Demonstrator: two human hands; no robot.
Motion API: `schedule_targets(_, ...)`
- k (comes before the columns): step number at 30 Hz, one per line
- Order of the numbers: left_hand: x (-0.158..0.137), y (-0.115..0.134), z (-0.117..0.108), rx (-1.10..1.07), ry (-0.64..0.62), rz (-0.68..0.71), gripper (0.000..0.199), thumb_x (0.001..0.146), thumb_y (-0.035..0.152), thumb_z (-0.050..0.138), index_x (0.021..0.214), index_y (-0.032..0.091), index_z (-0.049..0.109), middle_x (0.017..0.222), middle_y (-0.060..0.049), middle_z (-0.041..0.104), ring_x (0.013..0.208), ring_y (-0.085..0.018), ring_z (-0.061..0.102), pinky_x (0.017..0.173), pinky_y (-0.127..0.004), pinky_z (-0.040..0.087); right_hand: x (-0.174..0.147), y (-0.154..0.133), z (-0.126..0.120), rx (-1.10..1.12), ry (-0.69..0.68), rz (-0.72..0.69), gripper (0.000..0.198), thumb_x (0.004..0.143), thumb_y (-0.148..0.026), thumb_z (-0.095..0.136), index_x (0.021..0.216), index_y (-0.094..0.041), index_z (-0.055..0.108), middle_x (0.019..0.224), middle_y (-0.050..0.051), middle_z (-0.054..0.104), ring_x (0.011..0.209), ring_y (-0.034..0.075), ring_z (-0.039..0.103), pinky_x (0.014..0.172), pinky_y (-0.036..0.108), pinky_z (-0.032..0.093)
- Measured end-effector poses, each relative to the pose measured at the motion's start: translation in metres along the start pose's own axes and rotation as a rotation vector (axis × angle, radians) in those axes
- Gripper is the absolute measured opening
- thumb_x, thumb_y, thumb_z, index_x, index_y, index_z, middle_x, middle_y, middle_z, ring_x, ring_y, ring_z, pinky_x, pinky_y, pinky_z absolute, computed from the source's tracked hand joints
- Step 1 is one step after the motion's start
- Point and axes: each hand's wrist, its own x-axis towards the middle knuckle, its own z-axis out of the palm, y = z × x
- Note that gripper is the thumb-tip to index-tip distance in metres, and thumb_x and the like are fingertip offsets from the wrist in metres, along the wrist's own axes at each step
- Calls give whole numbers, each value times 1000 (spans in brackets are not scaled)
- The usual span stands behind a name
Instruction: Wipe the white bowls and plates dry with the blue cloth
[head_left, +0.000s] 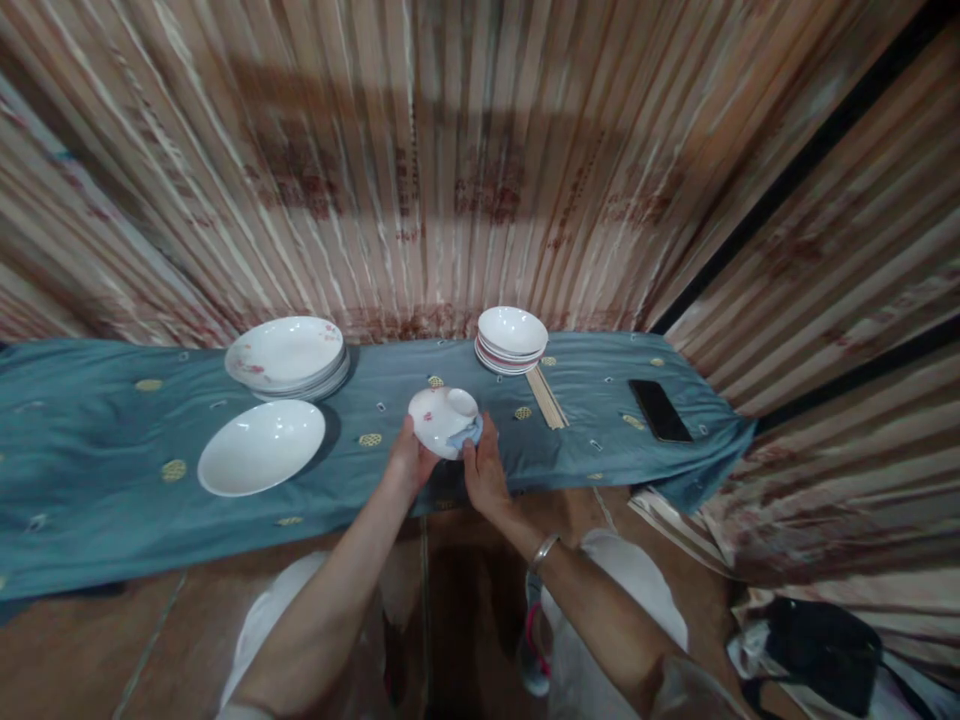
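Observation:
A small white bowl with a red flower print is held over the front of the table, turned so its underside and foot ring show. My left hand grips its left rim, the thumb on the outer wall. On the opposite side my right hand is closed, pressing what looks like a light blue cloth against the bowl's outer wall. The fingers behind the bowl are hidden.
A stack of floral plates stands at the back left, with a large white bowl in front. Stacked small bowls stand behind on the right, beside chopsticks and a black phone. Curtains hang behind the cloth-covered table.

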Motion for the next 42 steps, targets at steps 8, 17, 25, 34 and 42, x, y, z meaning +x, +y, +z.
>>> schedule_targets(8, -5, 3, 7, 29, -25, -18, 43, 101, 32, 33, 131, 13, 56, 93, -8, 77, 96, -20, 70, 90, -33, 54, -18, -10, -4, -154, -67, -111, 65, 100, -26, 29, 156, -6, 2, 161, 25, 10, 152, 30, 6, 117, 56, 28)
schedule_targets(17, -9, 0, 11, 18, -43, 9, 40, 101, 30, 34, 123, 11, 62, 86, -7, 76, 87, -17, 71, 88, -27, 54, -9, -14, -17, -430, -93, -495, 80, 94, -3, 32, 155, -24, -16, 165, 15, 0, 152, 32, 7, 115, 56, 33)
schedule_targets(25, -16, -2, 15, 61, -107, 36, 36, 101, 28, 37, 109, 10, 67, 96, -10, 76, 103, -19, 69, 102, -31, 48, -5, -28, -22, -559, -136, -578, 68, 94, -5, 34, 157, -17, 14, 161, 17, 23, 151, 30, 12, 111, 51, 40)
schedule_targets(34, -16, 2, 14, 94, -158, 120, 44, 100, 36, 36, 90, 14, 71, 92, -12, 77, 115, -20, 65, 110, -33, 41, 21, -59, -32, -619, -272, -658, 63, 89, -11, 45, 151, -13, 35, 158, 15, 33, 148, 30, 22, 112, 51, 37)
schedule_targets(42, -9, 0, 9, 87, -224, 170, 39, 96, 43, 46, 106, 13, 69, 110, -10, 74, 116, -19, 63, 107, -32, 42, 67, -98, -40, -634, -395, -657, 50, 90, -19, 48, 140, -13, 50, 148, 15, 47, 140, 28, 36, 112, 50, 33)
